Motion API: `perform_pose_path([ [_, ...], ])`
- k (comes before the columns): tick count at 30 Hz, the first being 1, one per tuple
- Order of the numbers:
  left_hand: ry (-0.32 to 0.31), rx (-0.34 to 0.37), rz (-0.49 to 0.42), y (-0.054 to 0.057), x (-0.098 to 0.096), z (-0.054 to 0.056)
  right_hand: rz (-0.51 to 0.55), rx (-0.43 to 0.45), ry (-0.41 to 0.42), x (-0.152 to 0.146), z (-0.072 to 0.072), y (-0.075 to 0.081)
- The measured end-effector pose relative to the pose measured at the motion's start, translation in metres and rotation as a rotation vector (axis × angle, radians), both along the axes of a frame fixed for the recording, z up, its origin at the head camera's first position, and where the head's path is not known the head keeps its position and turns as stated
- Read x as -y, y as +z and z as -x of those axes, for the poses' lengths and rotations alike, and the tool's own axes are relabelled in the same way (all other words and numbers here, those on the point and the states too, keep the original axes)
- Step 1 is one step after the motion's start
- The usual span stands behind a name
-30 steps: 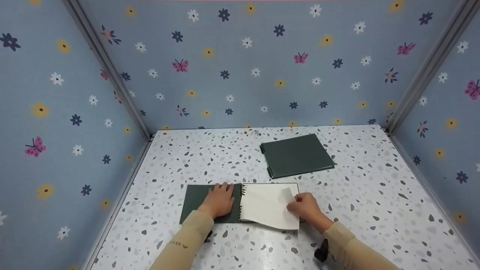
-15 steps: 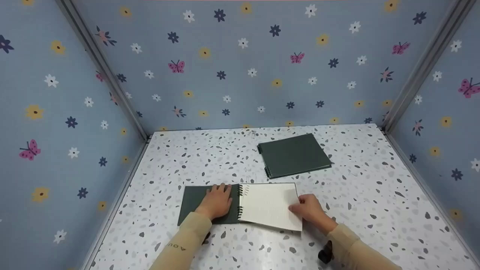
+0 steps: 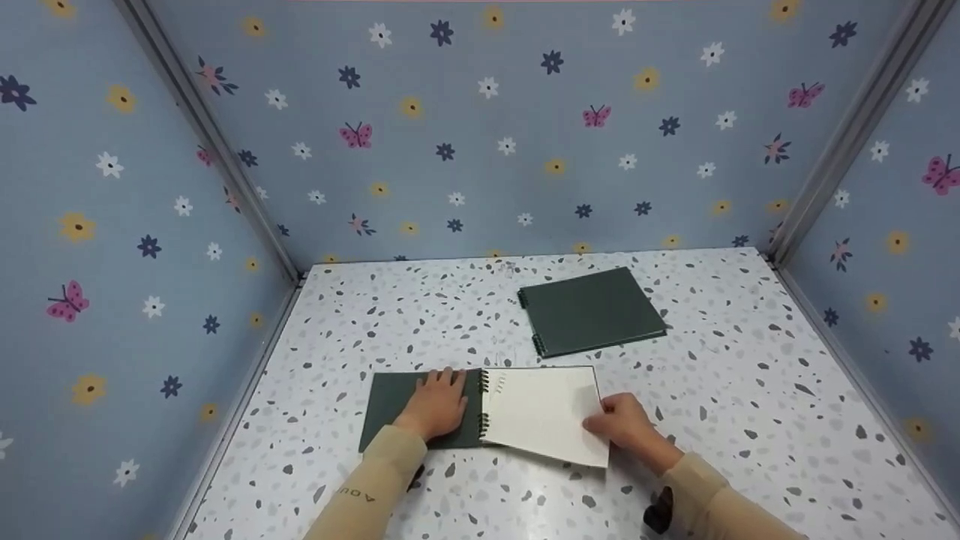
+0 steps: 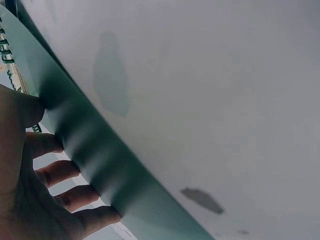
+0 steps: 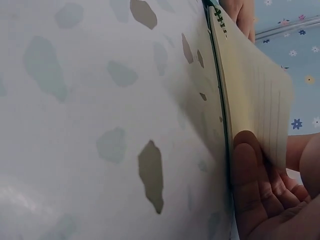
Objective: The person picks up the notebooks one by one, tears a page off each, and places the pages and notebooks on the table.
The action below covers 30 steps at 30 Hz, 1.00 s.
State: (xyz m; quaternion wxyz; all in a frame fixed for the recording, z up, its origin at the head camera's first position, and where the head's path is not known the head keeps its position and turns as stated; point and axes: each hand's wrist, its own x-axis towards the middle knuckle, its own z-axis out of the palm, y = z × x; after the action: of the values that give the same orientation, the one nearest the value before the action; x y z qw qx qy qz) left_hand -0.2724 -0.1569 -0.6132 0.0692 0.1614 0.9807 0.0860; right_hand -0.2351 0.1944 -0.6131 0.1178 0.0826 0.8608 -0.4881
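Left hand (image 3: 433,407) — fingers apart — rests on the green cover (image 3: 387,405), right hand (image 3: 630,426) pinching a cream page (image 3: 541,409).

Flowered blue walls (image 3: 525,127), speckled tabletop (image 3: 420,315)

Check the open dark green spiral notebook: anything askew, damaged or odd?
Yes. Its cream ruled paper page, pinched by the right hand, sits askew, its near edge slanting out of line with the dark green cover. Beside the upper dark coils, a row of small marks may be holes pulled loose, though too small to confirm.
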Motion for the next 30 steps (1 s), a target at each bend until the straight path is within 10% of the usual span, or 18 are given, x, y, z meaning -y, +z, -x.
perform_pose_path([
  [30, -0.015, -0.014, -0.027, 0.001, 0.0, -0.001, -0.158, 0.006, 0.113, -0.001, -0.008, 0.014],
])
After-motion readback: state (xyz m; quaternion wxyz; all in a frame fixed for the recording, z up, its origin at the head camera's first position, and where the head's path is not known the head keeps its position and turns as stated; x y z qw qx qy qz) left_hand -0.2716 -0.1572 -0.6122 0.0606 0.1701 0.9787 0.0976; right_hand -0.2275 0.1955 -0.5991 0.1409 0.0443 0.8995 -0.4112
